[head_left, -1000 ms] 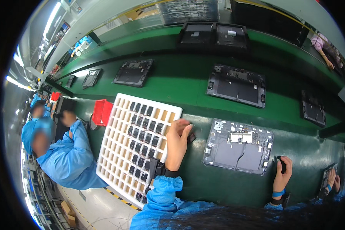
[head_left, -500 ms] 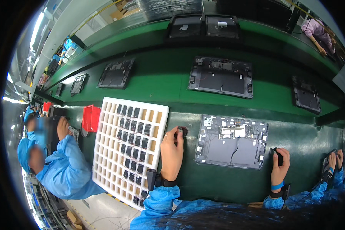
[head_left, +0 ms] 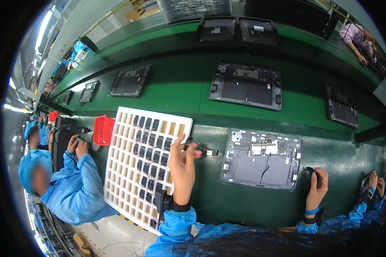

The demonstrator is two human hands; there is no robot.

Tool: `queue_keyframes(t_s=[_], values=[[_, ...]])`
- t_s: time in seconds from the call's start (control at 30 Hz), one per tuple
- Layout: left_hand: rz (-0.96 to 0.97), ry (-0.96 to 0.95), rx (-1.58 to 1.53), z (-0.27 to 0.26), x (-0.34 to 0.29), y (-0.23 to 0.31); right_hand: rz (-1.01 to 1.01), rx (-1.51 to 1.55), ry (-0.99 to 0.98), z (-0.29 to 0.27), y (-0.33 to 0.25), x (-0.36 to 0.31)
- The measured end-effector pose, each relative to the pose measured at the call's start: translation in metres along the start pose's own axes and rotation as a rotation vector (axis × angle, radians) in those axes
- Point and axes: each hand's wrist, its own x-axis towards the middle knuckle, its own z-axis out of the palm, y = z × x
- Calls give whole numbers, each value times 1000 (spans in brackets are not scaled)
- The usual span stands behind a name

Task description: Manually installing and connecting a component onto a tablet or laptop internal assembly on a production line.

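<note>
My left hand [head_left: 183, 169] is raised over the right edge of a white foam tray [head_left: 123, 162], its fingers apart and slightly blurred. Just beyond its fingertips shows a small black part [head_left: 210, 152] with a pale label; whether they touch is unclear. Small black parts with thin wires [head_left: 153, 156] sit in several of the tray's pockets. At the right, my right hand [head_left: 316, 190] pinches a small black piece [head_left: 311, 170]. Between my hands lies an opened tablet-like device [head_left: 248, 169], with a board at its top and a black cable down its middle.
Similar opened devices lie on the green raised belt [head_left: 180, 92], including one large device [head_left: 246, 85]. Two dark panels [head_left: 258, 32] stand farther back. A red bin [head_left: 103, 130] and a co-worker in blue [head_left: 79, 188] are at the left. Another person's hands [head_left: 375, 184] show at right.
My left hand has moved left toward the tray, and its pinch has loosened. The black part now shows beyond its fingertips. My right hand has shifted slightly right, still pinching its piece.
</note>
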Motion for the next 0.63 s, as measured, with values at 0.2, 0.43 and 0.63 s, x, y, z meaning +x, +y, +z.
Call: queue_keyframes(t_s=[0.2, 0.43, 0.63], values=[[-221, -250, -328, 27, -23, 36, -22, 243, -51, 22, -87, -11], [-40, -51, -287, 25, -20, 28, 174, 622, -543, 83, -127, -29], [-259, -252, -570, 21, -34, 30, 48, 530, -687, 101, -152, -20]])
